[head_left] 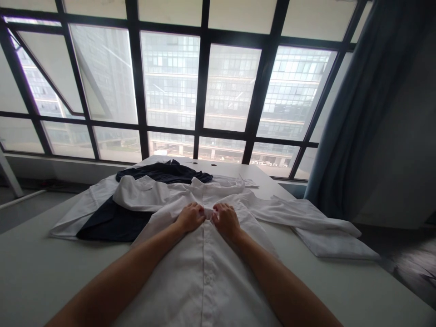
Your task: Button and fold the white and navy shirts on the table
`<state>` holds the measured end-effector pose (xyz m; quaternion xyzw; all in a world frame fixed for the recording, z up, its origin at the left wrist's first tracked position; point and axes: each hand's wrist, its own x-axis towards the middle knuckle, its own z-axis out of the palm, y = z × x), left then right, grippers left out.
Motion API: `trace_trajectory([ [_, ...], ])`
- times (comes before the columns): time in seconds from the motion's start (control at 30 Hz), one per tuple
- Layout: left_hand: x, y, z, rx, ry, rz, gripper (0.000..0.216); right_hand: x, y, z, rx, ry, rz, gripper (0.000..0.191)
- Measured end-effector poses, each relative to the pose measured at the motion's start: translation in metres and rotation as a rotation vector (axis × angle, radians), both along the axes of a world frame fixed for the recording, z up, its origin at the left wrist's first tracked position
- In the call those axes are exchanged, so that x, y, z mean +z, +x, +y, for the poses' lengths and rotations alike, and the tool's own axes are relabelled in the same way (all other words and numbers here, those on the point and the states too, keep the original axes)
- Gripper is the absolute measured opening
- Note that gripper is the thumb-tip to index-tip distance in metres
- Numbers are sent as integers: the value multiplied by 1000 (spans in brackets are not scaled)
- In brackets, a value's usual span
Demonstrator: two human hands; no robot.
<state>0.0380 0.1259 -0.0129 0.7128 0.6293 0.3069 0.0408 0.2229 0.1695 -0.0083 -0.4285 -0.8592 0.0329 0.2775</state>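
Observation:
A white button-up shirt [177, 281] lies front side up on the table, its collar end away from me and its hem toward me. Its sleeves spread out to both sides. My left hand [191, 216] and my right hand [226, 220] meet at the front placket, on either side of the button line. The fingers of both are curled and pinch the shirt's cloth, with a small raised fold between them. A button [208, 279] shows lower on the placket. Whether a button sits under my fingertips is hidden.
Dark navy garments [116, 222] lie beside and beyond the shirt. Folded white cloth [337, 240] rests under the right sleeve. The white table [30, 268] reaches toward a large window [170, 81]. A blue-grey curtain [354, 118] hangs at the right.

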Motion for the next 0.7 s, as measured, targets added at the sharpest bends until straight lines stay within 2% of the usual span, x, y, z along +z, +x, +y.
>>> trace_trajectory([
  [0.07,-3,-6,-5,15,-43,48,39,-1,8,2,-57,-28,-97,45],
  [0.13,-4,-13,-10,40,-165,68,60,-2,15,4,-107,-174,-192,61],
  [0.2,-4,-19,-17,53,-287,107,77,-3,21,3,-124,-304,-268,69],
  [0.3,-2,-23,-33,35,-369,197,86,5,27,-4,-126,-378,-344,78],
  [0.43,11,-16,-50,-5,-361,195,98,27,33,-16,-115,-391,-419,89],
  [0.47,15,-13,-50,-17,-356,181,96,32,32,-18,-102,-371,-443,89],
  [0.57,27,-5,-43,-6,-285,152,66,40,23,-17,-80,-286,-474,76],
  [0.63,27,-3,-32,3,-192,184,53,37,14,-11,-82,-229,-410,69],
  [0.7,22,-7,-18,-7,-167,234,52,29,6,-2,-95,-253,-354,71],
])
